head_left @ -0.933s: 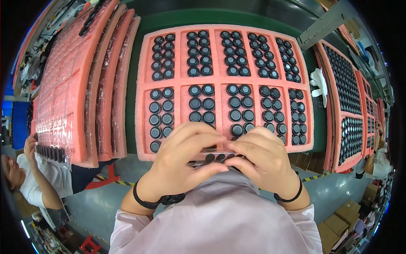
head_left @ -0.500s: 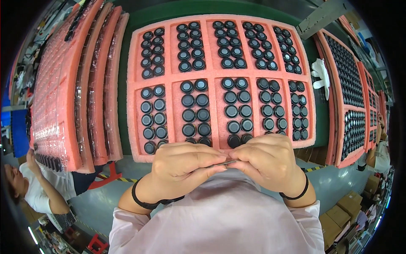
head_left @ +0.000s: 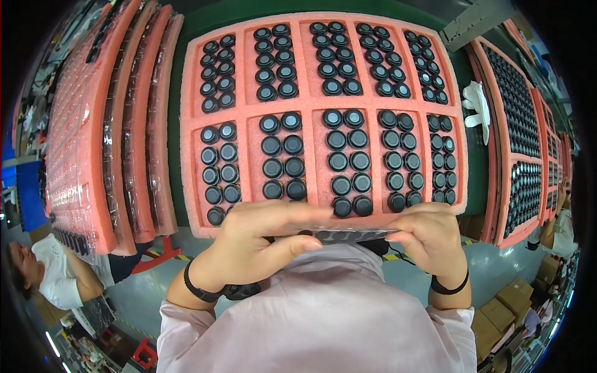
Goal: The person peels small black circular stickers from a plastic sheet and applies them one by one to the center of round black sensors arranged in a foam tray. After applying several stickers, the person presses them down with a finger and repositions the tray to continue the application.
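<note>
My right hand pinches the right end of a thin, shiny sheet with dark round shapes on it. At the sheet's left end, my left hand is open, thumb apart from the slightly blurred fingers. I cannot tell whether it touches the sheet. Just beyond both hands lies a pink foam tray divided into compartments. Black round caps with grey tops stand in paired columns in each compartment. My hands and the sheet cover part of the tray's near edge.
On the left, several pink foam trays with clear plastic lean upright. More trays of black parts stand on the right, beside a white glove on the green surface. A co-worker is at the lower left; cardboard boxes lie lower right.
My hands, earlier close together on the thin folded-looking piece, have moved apart. My right hand went right with the sheet, whose round shapes now show; my left fingers have spread.
</note>
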The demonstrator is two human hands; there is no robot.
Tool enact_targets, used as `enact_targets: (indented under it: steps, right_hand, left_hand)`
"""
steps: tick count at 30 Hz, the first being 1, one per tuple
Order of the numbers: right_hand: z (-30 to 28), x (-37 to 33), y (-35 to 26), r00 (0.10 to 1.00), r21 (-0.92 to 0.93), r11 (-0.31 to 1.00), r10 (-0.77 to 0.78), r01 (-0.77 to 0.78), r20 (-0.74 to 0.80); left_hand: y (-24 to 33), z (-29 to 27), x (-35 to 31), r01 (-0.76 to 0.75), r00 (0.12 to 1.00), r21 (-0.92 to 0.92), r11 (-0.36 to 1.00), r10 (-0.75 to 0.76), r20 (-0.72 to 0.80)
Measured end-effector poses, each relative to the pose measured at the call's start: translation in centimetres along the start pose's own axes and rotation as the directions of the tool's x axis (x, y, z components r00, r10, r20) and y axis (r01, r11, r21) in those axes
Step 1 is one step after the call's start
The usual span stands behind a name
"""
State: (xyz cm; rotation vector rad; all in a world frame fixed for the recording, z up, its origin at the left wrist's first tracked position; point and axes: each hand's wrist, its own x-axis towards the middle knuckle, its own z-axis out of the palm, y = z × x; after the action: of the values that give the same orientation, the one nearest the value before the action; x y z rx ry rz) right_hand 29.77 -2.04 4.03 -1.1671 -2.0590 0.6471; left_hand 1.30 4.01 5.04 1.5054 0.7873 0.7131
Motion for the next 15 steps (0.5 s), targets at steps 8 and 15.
enact_targets:
  steps: [8, 15]
  right_hand:
    - [-2.2, -1.8, 0.4, 0.952, 0.062, 0.950, 0.306, -0.307, 0.020]
    - [-1.1, 1.2, -2.0, 0.985, 0.020, 0.995, 0.098, -0.097, -0.141]
  left_hand:
    - [-0.6, 1.1, 2.5, -0.143, 0.979, 0.169, 0.975, 0.114, 0.172]
    - [-1.4, 3.0, 3.6, -0.409, 0.908, 0.407, 0.817, 0.320, 0.271]
